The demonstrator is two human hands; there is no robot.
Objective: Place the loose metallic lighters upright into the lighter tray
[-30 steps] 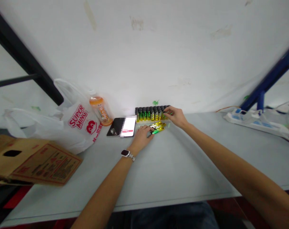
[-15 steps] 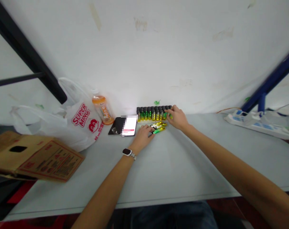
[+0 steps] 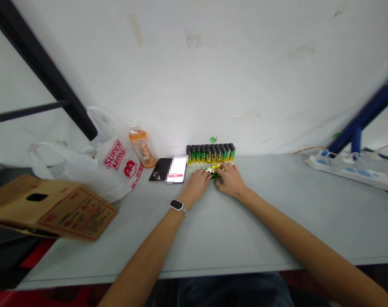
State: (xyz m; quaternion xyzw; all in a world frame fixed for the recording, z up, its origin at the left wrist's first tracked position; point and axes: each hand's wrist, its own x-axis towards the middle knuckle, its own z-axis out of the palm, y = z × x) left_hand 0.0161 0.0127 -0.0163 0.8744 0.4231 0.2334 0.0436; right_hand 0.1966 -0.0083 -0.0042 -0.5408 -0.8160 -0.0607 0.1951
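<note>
Several slim, shiny green-and-yellow cylinders with black tops (image 3: 209, 154) stand upright in tight rows against the wall. In front of them, a few loose green-and-yellow cylinders (image 3: 217, 167) lie on the table, partly covered by my fingers. My left hand (image 3: 197, 184), with a watch on its wrist, has curled fingers at the left end of a dark green cylinder (image 3: 214, 175). From the right, my right hand (image 3: 231, 181) closes its fingers on the same cylinder. The fingertips of both hands are close together, and their exact grip is too small to make out.
Left of the rows lies a phone-like device (image 3: 158, 170) with a lit screen. Behind it stand an orange drink bottle (image 3: 144, 149) and a white plastic bag (image 3: 100, 170). An open cardboard box (image 3: 75, 213) sits at the left edge, and a power strip (image 3: 350, 170) at the right.
My right hand has left the right end of the upright rows and come down and left beside my left hand. The view has shifted slightly.
</note>
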